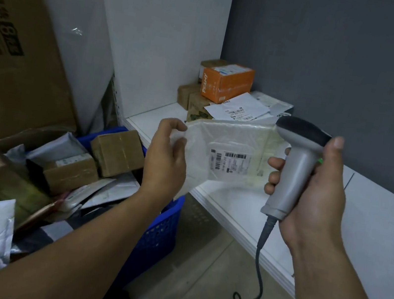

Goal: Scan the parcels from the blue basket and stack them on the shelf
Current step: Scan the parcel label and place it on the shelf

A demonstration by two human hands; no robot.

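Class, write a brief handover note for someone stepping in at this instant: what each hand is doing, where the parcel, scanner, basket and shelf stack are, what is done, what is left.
Left hand: pinches the left edge of the white plastic parcel, label facing up, above the shelf front edge.
Right hand: grips the grey scanner, its head by the parcel's upper right corner.
Done: an orange box and brown boxes sit at the shelf's back corner.
Left: cannot tell whether this label is read; scan, shelve, then empty the blue basket, full of boxes and bags.
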